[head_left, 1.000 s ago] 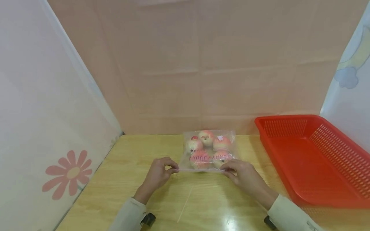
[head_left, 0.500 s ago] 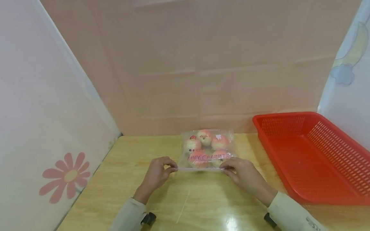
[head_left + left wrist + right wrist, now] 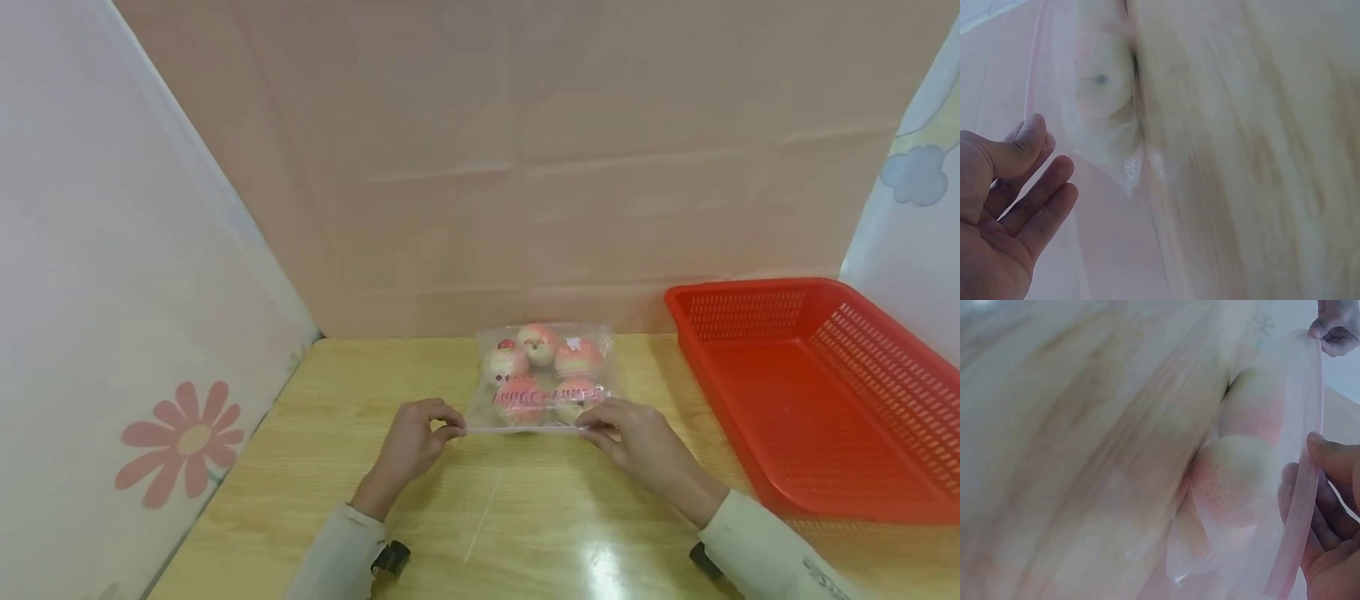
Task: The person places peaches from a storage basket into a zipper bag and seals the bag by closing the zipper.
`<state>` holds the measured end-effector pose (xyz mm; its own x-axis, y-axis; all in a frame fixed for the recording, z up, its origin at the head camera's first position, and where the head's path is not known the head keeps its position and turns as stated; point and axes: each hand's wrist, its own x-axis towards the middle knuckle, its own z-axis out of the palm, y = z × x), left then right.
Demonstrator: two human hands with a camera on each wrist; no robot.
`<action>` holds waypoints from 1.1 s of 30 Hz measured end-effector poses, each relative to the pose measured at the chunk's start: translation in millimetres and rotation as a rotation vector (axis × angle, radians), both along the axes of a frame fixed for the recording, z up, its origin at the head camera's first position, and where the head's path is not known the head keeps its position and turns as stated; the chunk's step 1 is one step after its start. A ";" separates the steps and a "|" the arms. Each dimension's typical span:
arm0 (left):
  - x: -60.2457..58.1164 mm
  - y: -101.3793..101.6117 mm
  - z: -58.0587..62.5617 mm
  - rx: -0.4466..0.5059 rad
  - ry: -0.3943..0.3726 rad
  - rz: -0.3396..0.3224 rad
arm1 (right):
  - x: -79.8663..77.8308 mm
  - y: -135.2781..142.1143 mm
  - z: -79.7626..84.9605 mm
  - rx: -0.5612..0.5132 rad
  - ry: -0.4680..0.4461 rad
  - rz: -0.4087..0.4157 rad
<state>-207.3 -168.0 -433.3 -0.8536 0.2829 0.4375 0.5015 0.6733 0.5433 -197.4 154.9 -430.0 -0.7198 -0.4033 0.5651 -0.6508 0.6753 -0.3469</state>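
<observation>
A clear zip bag (image 3: pixel 480 410) with pink lettering lies flat on the wooden table, several red-and-yellow peaches (image 3: pixel 578 358) inside it. My left hand (image 3: pixel 412 443) pinches the near left corner of the bag between thumb and index finger; in the left wrist view the other fingers of that hand (image 3: pixel 1007 200) are loosely bent. My right hand (image 3: pixel 647 446) pinches the same near edge towards its right end. The right wrist view shows its thumb and fingers on either side of the pink seal strip (image 3: pixel 1300 525). Between the hands the edge runs straight.
A red plastic basket (image 3: pixel 731 417) with slotted walls stands on the right of the table (image 3: pixel 352 375). Behind the table hangs a tan cloth (image 3: pixel 420 167). A white cloth with a pink flower (image 3: pixel 183 442) borders the left side.
Both hands keep their pinch on the bag's near edge, and bag and peaches stay in place on the table. Only the head view shifts slightly.
</observation>
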 end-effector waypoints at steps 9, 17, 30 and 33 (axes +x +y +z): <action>-0.4 0.0 -1.6 0.002 -0.016 0.008 | 4.0 1.1 -2.0 -0.014 -0.042 0.008; -3.9 -0.7 -2.7 0.035 -0.021 0.002 | 2.5 2.7 -1.3 -0.008 -0.038 -0.003; -3.0 -0.4 -1.8 0.034 -0.021 0.008 | 0.8 8.0 0.2 -0.013 -0.005 0.003; -2.8 0.2 -2.8 0.032 -0.025 0.013 | 0.5 9.3 -0.7 -0.018 0.001 0.002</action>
